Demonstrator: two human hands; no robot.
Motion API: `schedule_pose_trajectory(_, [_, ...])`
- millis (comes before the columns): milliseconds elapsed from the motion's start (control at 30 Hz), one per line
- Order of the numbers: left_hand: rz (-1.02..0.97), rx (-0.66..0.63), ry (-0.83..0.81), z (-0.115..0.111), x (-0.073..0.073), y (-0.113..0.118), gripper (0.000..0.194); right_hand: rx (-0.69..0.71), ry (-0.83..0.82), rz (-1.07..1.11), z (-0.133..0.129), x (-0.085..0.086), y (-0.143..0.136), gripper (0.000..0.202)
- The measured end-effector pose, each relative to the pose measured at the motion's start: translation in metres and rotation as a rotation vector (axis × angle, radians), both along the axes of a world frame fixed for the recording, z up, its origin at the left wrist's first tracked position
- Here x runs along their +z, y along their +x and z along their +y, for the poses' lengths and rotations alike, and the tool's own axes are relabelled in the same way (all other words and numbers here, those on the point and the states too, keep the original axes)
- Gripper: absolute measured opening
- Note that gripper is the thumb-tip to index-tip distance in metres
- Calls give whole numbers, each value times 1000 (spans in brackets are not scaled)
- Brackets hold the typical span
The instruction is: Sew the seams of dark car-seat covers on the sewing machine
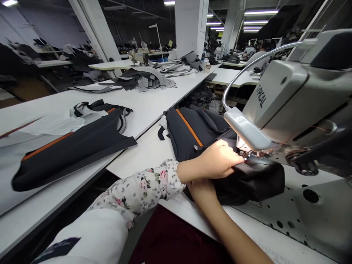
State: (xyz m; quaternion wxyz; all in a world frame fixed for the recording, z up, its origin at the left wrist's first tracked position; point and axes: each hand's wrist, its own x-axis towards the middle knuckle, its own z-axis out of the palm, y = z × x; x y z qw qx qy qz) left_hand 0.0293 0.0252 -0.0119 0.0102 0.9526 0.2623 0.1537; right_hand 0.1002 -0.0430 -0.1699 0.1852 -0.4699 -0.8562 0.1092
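A black fabric cover with an orange stripe (pixel 189 126) lies bunched on the sewing machine's bed. Its smooth, leather-like black part (pixel 261 179) reaches under the machine head. My left hand (pixel 218 159), in a floral sleeve, is closed on the black material, with its fingertips close beside the lit needle area (pixel 244 156). Under the left wrist, my right hand (pixel 202 189) crosses in against the same cover, and its fingers are hidden. The sewing machine (pixel 277 99) stands on the right, with a lamp (pixel 246 128) over the needle.
A similar black piece with an orange stripe (pixel 74 150) lies on the long white table (pixel 154 106) at left. Grey and black cut pieces (pixel 145 79) are piled farther back. Small scraps (pixel 162 132) lie beside the cover. Another sewing machine (pixel 139 57) stands behind.
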Motion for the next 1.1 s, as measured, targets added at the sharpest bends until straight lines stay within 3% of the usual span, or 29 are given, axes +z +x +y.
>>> schedule_pose_trajectory(100, [-16, 13, 9, -1, 1, -1, 14, 50, 89, 22, -18, -3, 37, 30])
schedule_pose_trajectory(267, [20, -45, 27, -2, 5, -3, 17, 237, 162, 123, -57, 14, 122, 37])
schedule_pose_trajectory(333, [17, -84, 13, -2, 4, -4, 13, 223, -5, 232, -61, 18, 145, 36])
schedule_pose_trajectory(400, [-12, -100, 0, -2, 2, -4, 10, 60, -301, 429, -58, 17, 155, 38])
schedule_pose_trajectory(533, [-51, -73, 35, -6, -2, 2, 11, -546, -780, 1108, -43, 14, 131, 43])
schedule_pose_trajectory(600, [-45, -47, 42, -8, -2, 7, 11, -673, -898, 1478, -37, 17, 105, 40])
schedule_pose_trajectory(667, [-35, -26, 35, -10, -2, 9, 11, -638, -948, 1650, -33, 20, 82, 35])
schedule_pose_trajectory(733, [-29, -3, 26, -11, -2, 8, 12, -593, -934, 1657, -34, 21, 70, 28])
schedule_pose_trajectory(833, [-27, 38, -3, -7, -1, 1, 14, -616, -797, 1614, -47, 19, 76, 17])
schedule_pose_trajectory(933, [-38, 48, -51, -2, 1, -4, 17, -685, -655, 1535, -58, 13, 89, 22])
schedule_pose_trajectory(1033, [-53, 42, -81, 0, 3, -4, 19, -652, -605, 1470, -48, 11, 86, 11])
schedule_pose_trajectory(1100, [-62, 52, -88, -1, 3, -2, 19, -603, -580, 1423, -32, 15, 78, 27])
